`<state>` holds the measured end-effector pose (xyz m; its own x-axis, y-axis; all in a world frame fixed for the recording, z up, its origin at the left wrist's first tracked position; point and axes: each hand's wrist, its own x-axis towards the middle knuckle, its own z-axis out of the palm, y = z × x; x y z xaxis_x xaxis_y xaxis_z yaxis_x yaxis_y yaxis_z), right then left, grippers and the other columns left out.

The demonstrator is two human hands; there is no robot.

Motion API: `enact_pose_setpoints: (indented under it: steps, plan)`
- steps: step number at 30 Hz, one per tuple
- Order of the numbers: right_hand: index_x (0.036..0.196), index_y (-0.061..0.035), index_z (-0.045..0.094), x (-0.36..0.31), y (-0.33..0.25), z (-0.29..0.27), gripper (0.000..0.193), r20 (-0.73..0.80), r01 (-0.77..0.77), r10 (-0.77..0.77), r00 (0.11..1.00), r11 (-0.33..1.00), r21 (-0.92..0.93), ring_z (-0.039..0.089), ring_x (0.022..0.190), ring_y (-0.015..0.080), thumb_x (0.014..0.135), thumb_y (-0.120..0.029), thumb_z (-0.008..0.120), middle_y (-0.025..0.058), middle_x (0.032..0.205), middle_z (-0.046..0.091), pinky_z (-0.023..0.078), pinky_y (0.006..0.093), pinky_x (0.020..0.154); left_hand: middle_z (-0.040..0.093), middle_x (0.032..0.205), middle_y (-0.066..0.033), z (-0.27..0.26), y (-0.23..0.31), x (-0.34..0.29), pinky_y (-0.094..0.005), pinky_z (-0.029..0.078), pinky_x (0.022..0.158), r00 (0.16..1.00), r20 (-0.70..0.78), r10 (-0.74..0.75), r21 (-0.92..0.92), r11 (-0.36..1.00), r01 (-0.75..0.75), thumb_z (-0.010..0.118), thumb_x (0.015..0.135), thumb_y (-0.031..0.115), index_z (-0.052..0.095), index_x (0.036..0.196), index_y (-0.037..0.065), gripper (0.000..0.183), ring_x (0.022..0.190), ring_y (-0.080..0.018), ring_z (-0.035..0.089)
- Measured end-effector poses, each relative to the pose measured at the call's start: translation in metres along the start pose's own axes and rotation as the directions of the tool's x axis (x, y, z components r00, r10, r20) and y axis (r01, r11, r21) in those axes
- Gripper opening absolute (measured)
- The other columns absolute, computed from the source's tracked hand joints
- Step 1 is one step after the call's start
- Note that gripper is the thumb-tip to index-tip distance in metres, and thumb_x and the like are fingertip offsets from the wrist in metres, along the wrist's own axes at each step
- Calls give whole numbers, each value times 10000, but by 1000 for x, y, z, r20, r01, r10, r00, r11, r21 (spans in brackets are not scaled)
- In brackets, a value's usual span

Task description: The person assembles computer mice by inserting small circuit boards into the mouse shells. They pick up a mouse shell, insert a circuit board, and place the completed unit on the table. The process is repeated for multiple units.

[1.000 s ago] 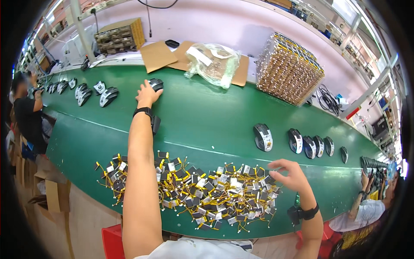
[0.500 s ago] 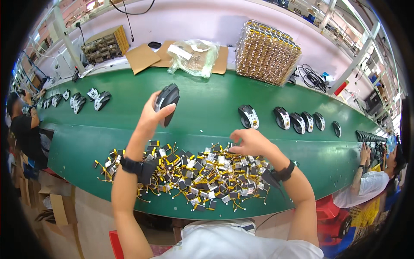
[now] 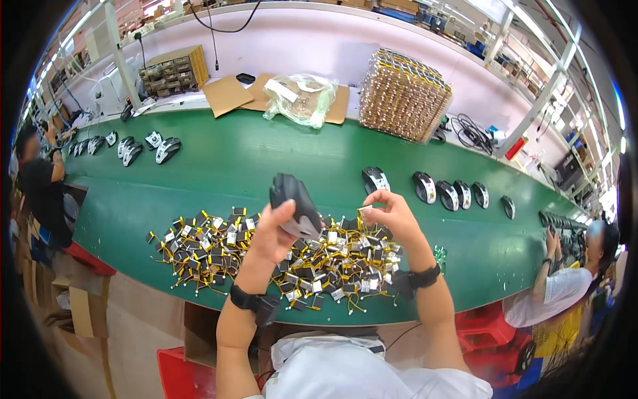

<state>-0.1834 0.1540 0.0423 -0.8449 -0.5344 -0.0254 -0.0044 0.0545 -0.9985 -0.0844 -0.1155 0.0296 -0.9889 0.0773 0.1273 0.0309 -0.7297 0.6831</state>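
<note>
My left hand [image 3: 271,234] is closed round a black and grey computer mouse [image 3: 292,199], holding it tilted above the pile of batteries. That pile of small flat batteries [image 3: 199,249], silver and black with yellow tape and thin wires, spreads across the bench in front of me. Over its right part my right hand [image 3: 393,216] pinches a small battery by its yellow end or wires, thumb against forefinger. Most of this piece is hidden against the pile. Past my right hand lies another mouse [image 3: 376,181], black and white, on the green bench.
Several mice [image 3: 446,195] stand in a row on the right, and more mice [image 3: 131,151] at the left. Cardboard and a clear plastic bag [image 3: 302,100] lie behind, beside a tall stack of battery trays [image 3: 404,96]. Co-workers sit at both ends.
My left hand has brought the mouse down, nearer and to the right, over the pile. My right hand has lifted slightly and closed its fingertips on a small battery.
</note>
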Motion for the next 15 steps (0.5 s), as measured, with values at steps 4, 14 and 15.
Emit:
enact_pose_setpoints:
  steps: [4, 14, 15]
  plan:
    - [866, -64, 537, -3, -3, 20, 114, -4, 133, -139, 990, 940, 315, 660, 876, 150, 893, -46, 646, 166, 1110, 656, 540, 286, 816, 620, 1202, -218, -2, -28, 13, -493, 568, 879, 977, 75, -199, -74, 976, 205, 704, 870, 365, 465, 1265, 25, 573, 1062, -381, 656]
    - [857, -74, 434, 1, 21, 60, 287, -314, 274, -170, 934, 905, 325, 603, 812, 130, 850, 47, 694, 60, 894, 580, 537, 298, 817, 500, 1367, -291, -9, -41, 5, -474, 534, 960, 953, 111, -283, -189, 935, 300, 679, 892, 340, 433, 1320, -5, 602, 1213, -407, 568]
    - [828, -73, 420, 3, 28, 63, 293, -353, 299, -158, 922, 870, 393, 623, 836, 146, 861, 59, 680, 67, 903, 577, 544, 310, 819, 512, 1355, -286, -5, -45, 4, -475, 534, 959, 951, 81, -298, -153, 939, 307, 680, 890, 344, 435, 1322, -7, 608, 1212, -395, 571]
